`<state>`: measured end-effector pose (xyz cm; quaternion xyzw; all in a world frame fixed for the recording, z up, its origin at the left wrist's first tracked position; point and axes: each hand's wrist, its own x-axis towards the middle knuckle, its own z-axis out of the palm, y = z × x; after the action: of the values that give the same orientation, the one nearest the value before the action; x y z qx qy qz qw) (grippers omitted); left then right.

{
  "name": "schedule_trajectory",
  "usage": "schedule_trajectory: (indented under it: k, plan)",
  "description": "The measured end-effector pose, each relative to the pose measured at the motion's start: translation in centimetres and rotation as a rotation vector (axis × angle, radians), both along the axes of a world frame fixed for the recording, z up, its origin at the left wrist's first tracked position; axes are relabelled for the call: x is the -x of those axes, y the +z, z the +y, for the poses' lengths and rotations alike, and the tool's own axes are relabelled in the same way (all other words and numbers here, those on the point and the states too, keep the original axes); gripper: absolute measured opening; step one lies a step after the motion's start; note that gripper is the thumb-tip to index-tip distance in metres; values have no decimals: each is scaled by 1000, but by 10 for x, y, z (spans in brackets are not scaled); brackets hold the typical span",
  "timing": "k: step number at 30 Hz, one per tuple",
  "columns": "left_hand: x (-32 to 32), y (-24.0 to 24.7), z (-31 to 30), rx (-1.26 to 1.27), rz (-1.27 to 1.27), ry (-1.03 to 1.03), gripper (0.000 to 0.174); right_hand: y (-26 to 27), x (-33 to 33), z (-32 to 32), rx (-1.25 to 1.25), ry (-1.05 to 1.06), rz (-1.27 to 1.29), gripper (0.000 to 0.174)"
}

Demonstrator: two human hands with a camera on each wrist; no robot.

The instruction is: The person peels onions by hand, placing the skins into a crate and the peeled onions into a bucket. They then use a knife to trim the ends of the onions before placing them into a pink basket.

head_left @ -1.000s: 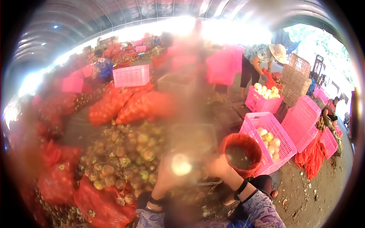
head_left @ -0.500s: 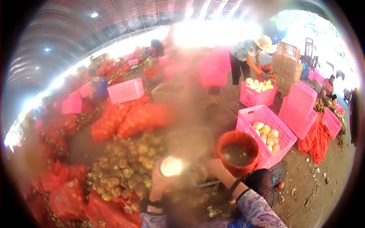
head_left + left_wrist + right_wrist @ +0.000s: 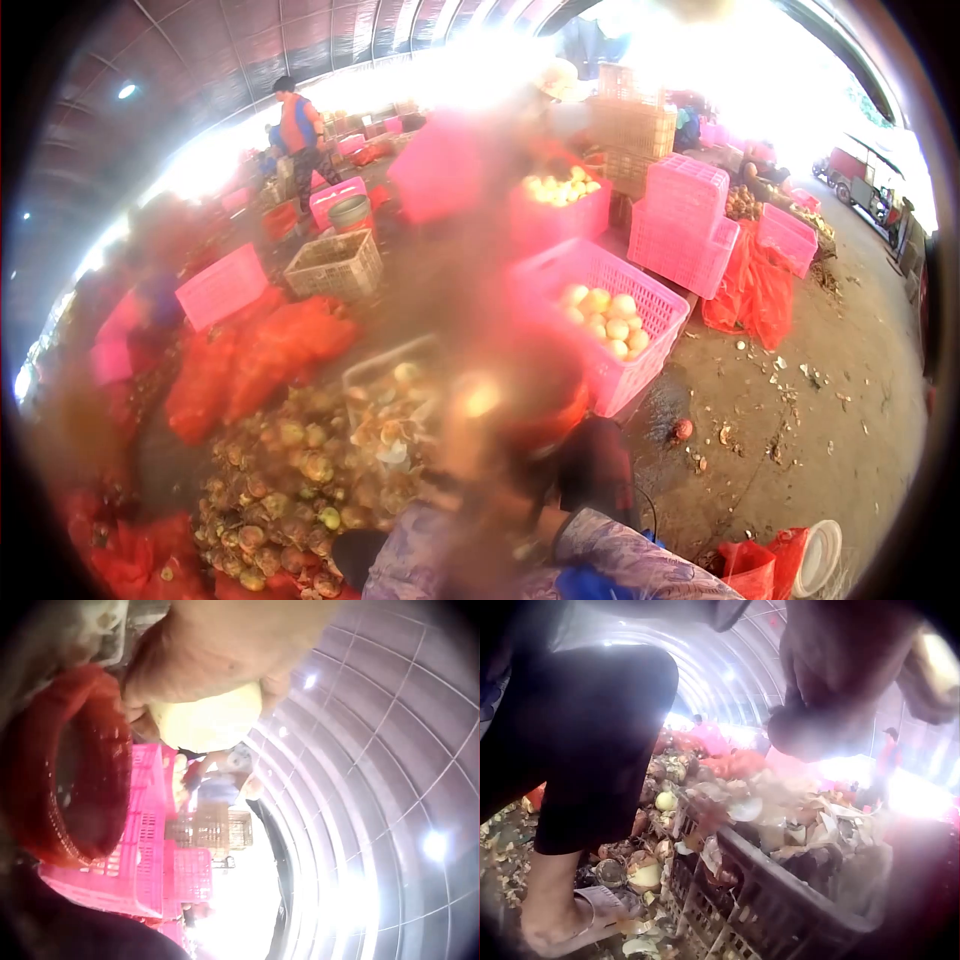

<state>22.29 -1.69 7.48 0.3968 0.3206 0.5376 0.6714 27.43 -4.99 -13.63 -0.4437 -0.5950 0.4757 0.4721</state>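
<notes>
A pale peeled onion (image 3: 210,720) is in the grip of my left hand (image 3: 225,652), whose fingers curl over it. The same onion appears as a blurred bright spot in the head view, close to the red-lined bucket (image 3: 90,765). My right hand (image 3: 847,667) is bent downward above a slatted crate (image 3: 780,881) heaped with onion skins (image 3: 825,825). What that hand holds, if anything, I cannot tell. Beyond the bucket stands a pink crate (image 3: 640,350) with peeled onions (image 3: 608,320) inside.
Unpeeled onions (image 3: 270,480) lie heaped at the left, beside red mesh sacks (image 3: 270,350). Stacked pink crates (image 3: 680,220) and a red net bag (image 3: 750,290) stand right of the onion crate. Farther back a person (image 3: 298,130) stands. A white-rimmed bucket (image 3: 820,560) lies at lower right.
The head view has swung right, so the crates now sit farther left in it. My left hand has carried the onion rightward, toward the red-lined bucket and pink crate.
</notes>
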Motion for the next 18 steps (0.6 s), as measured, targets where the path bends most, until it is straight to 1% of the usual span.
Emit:
schedule_trajectory:
  k: [3, 10, 18]
  plan:
    - [-33, -17, 22, -47, 40, -56, 32, -20, -16, -16, 104, -31, 54, 50]
    - [-56, -75, 66, -148, 246, -92, 30, -49, -38, -26, 220, -72, 90, 49]
    - [-89, -147, 118, -265, 464, -135, 31, -66, -49, -25, 243, -54, 80, 49]
